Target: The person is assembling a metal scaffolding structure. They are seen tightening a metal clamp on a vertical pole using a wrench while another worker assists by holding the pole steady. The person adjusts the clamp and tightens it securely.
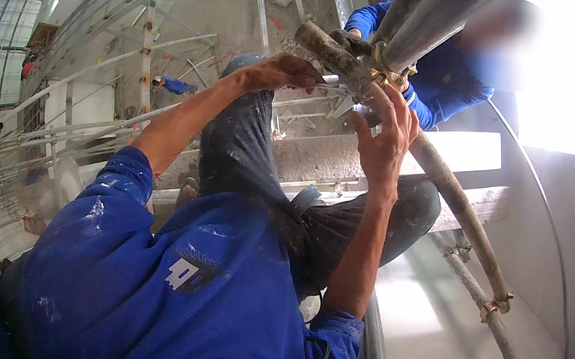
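Observation:
In front of my raised knees, steel scaffold tubes meet at a brass-coloured scaffold clamp (382,61). My left hand (282,73) reaches in from the left, its fingers closed on the end of a slim silvery metal bar (330,91) that points toward the joint. What kind of tool the bar is, I cannot make out. My right hand (388,131) is raised just below the clamp, its bent fingers against it and the thumb to the left. A short, dirty tube (326,48) juts left from the joint, near a co-worker's dark-gloved hand (349,40).
Opposite me, a co-worker in a blue top (457,90) leans close behind the tubes. A long scaffold tube (463,198) slopes down right to another clamp (497,306). A cable (549,196) hangs at the right. Far below, another person (175,85) is among scaffold frames (146,54).

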The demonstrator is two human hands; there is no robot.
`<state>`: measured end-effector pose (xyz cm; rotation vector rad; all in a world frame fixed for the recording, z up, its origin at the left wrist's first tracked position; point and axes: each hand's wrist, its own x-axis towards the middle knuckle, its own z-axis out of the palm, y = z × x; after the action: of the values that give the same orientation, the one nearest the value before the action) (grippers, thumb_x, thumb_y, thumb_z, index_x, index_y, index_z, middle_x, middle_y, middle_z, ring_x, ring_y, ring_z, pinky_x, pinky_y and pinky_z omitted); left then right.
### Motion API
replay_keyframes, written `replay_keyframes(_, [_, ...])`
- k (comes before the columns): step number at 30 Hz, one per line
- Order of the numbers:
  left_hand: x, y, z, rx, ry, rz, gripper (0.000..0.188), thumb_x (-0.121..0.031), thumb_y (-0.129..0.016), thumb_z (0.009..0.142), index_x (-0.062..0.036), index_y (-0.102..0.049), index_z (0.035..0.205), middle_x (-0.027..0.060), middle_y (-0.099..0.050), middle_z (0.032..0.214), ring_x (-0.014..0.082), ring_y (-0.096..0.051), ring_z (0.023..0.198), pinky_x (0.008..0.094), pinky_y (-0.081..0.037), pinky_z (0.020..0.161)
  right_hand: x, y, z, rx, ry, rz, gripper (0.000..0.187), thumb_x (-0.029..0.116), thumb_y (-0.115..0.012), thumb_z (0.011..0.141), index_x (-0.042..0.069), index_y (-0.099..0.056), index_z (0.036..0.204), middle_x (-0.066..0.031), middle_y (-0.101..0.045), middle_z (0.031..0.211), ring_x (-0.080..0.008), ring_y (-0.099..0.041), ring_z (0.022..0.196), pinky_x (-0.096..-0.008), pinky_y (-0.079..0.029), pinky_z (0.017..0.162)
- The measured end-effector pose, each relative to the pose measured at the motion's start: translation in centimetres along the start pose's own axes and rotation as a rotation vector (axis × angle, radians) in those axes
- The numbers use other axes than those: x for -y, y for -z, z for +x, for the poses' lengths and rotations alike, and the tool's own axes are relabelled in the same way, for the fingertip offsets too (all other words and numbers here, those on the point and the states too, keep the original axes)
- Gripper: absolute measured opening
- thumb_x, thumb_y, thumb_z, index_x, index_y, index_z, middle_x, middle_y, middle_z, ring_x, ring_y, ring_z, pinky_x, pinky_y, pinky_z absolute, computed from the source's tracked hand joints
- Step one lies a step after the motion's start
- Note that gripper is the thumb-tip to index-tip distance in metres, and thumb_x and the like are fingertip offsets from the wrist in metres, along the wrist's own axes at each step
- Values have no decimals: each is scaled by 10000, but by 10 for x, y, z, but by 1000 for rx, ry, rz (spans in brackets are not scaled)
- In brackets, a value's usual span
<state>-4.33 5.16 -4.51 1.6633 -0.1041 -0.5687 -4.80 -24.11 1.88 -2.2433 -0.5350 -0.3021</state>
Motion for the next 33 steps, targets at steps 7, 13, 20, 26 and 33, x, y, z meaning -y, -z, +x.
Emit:
replay_keyframes(7, [15, -2, 20, 122, -22, -66, 325, -280, -654, 972, -33, -687, 1181, 55, -705, 1024, 123, -617, 910, 286, -496, 775, -16, -9, 0, -12, 19, -11, 529, 179, -859, 675, 115, -646, 1155, -51, -623, 1283, -272, -555, 1210, -428, -349, 1049])
replay_keyframes(13, [60, -53, 39, 339, -75, -648, 349, -305, -644, 973, -16, -625, 1166, 51, -621, 1029, 125, -538, 878, 286, -429, 813, -10, -21, 4, -125, 24, -50, 487, 214, -869, 673, 120, -664, 1105, -28, -652, 1225, -262, -585, 1161, -419, -366, 1023])
replay_keyframes(20, [59, -42, 56, 232, -64, -484, 328, -325, -631, 982, -36, -655, 1133, 25, -629, 1000, 116, -550, 887, 288, -431, 830, -18, -28, 1, -161, 36, -97, 481, 229, -870, 671, 120, -661, 1090, -23, -663, 1188, -244, -604, 1125, -413, -387, 988])
replay_keyframes(26, [48, -36, 45, 103, -154, -298, 348, -327, -647, 974, -39, -674, 1167, 54, -678, 1011, 145, -604, 911, 300, -473, 813, -25, -32, 2, -172, 46, -136, 538, 216, -864, 691, 105, -612, 1154, -40, -640, 1207, -233, -586, 1159, -427, -387, 987])
replay_keyframes(33, [-101, -9, -8, -69, -63, 809, 369, -360, -663, 942, -32, -680, 1109, 102, -723, 976, 221, -691, 842, 371, -535, 737, -16, -41, 3, -258, -7, -191, 750, 480, -846, 678, 101, -567, 1262, -91, -634, 1175, -261, -591, 1116, -449, -355, 992])
